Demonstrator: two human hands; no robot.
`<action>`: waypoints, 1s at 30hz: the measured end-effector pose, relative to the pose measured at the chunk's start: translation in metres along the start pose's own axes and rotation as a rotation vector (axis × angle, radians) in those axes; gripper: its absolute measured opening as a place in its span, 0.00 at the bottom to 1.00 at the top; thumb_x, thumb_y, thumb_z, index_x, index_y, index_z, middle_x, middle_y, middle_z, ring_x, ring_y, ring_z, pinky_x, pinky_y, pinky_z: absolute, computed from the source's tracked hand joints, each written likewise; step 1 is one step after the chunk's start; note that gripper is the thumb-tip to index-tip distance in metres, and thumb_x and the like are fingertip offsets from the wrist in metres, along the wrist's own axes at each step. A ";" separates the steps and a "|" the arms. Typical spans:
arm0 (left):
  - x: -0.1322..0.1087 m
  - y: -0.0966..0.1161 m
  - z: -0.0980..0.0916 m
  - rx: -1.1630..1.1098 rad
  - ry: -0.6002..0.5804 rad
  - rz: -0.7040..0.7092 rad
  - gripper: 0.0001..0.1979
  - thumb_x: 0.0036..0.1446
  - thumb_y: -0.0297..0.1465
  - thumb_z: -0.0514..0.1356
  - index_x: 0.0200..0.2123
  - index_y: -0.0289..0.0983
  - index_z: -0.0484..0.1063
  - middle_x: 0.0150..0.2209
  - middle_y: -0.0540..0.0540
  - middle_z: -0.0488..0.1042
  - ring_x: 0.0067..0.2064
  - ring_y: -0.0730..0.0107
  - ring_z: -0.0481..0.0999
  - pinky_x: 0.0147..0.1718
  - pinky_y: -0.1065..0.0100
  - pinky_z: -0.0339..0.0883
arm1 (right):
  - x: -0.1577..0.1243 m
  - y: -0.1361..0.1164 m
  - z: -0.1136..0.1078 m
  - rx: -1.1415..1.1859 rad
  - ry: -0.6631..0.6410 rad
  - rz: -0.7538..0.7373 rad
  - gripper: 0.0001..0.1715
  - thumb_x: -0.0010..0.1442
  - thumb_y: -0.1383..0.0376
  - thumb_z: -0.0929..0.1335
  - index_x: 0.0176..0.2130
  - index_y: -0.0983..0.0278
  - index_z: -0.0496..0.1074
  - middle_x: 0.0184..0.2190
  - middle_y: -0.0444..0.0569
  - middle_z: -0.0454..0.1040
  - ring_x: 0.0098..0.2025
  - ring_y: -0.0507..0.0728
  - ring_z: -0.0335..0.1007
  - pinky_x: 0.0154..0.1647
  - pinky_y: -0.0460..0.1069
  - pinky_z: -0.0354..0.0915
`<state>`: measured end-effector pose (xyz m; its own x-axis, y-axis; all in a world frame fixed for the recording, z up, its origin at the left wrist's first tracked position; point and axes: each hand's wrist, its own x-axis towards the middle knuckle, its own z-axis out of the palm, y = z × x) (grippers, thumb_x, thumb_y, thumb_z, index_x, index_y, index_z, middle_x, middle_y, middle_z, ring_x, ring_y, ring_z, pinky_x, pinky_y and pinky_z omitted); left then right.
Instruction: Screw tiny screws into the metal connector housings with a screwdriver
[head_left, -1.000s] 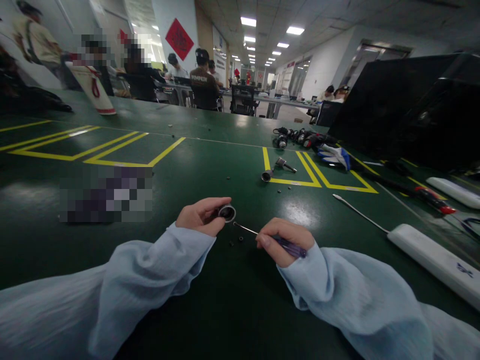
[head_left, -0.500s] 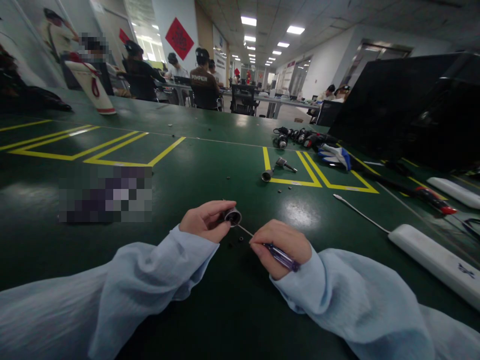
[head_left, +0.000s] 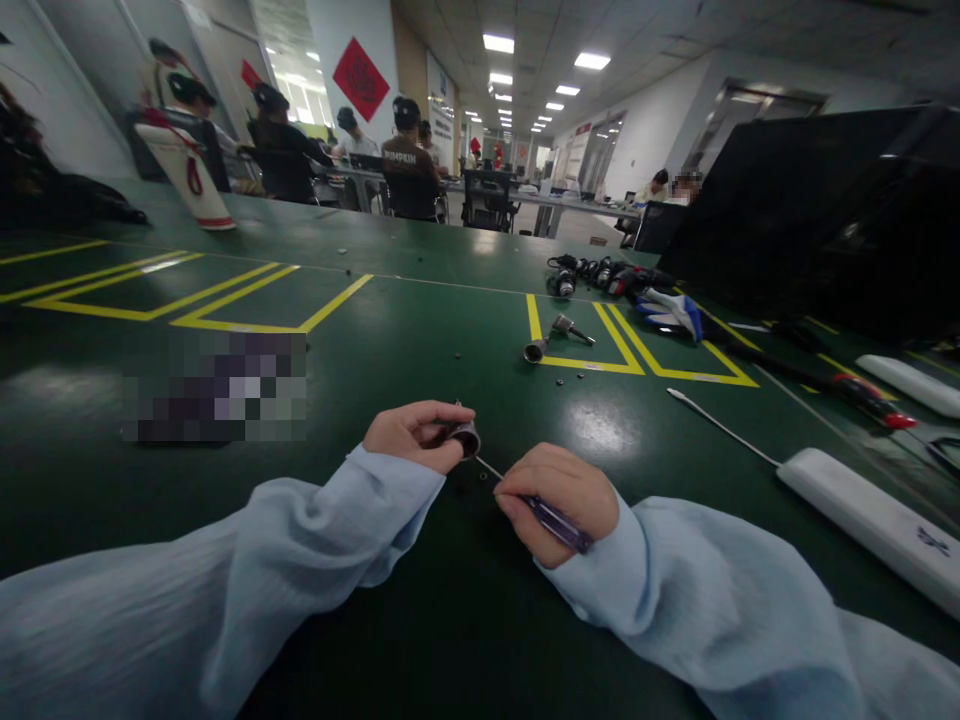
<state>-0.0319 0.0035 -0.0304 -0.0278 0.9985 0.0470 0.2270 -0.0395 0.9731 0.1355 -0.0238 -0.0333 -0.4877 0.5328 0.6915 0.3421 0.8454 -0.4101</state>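
My left hand [head_left: 411, 434] is closed around a small round metal part [head_left: 466, 438], holding it just above the green table [head_left: 420, 330]. My right hand [head_left: 559, 495] grips a thin screwdriver with a purple handle [head_left: 556, 522]; its metal shaft points up and left, and the tip meets the round part. Both arms wear pale blue sleeves. A few tiny dark screws [head_left: 480, 478] lie on the table under the two hands.
Two small metal pieces [head_left: 553, 336] lie in a yellow-taped box further away. Behind them are a pile of dark parts [head_left: 581, 273] and a white-and-blue glove [head_left: 670, 309]. A white bar [head_left: 862, 518] and a red-handled tool [head_left: 870, 403] lie to the right. People sit at far tables.
My right hand has moved left toward my left hand, bringing the screwdriver tip up to the round part. My left hand has turned the part slightly.
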 end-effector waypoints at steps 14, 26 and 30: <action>0.002 -0.002 -0.004 0.003 -0.001 -0.024 0.15 0.36 0.25 0.60 0.33 0.32 0.73 0.27 0.45 0.77 0.31 0.65 0.77 0.34 0.69 0.72 | -0.002 -0.005 -0.011 0.121 0.150 0.201 0.15 0.55 0.68 0.61 0.19 0.66 0.67 0.14 0.44 0.65 0.19 0.48 0.61 0.23 0.45 0.59; 0.001 0.001 -0.002 -0.041 -0.018 -0.032 0.15 0.36 0.25 0.60 0.33 0.32 0.73 0.31 0.44 0.77 0.34 0.65 0.77 0.38 0.68 0.71 | 0.002 0.000 -0.006 0.138 0.082 0.472 0.19 0.55 0.65 0.61 0.16 0.65 0.68 0.11 0.41 0.64 0.16 0.46 0.60 0.21 0.43 0.58; -0.001 0.005 -0.002 -0.057 -0.020 -0.025 0.16 0.36 0.24 0.60 0.35 0.31 0.73 0.30 0.44 0.77 0.34 0.66 0.77 0.38 0.68 0.71 | 0.006 -0.002 -0.018 0.122 0.044 0.496 0.22 0.54 0.67 0.61 0.12 0.65 0.64 0.09 0.40 0.59 0.14 0.46 0.56 0.18 0.43 0.55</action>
<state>-0.0331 0.0023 -0.0253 -0.0134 0.9997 0.0183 0.1703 -0.0158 0.9853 0.1465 -0.0232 -0.0173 -0.2555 0.8713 0.4190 0.4265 0.4905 -0.7600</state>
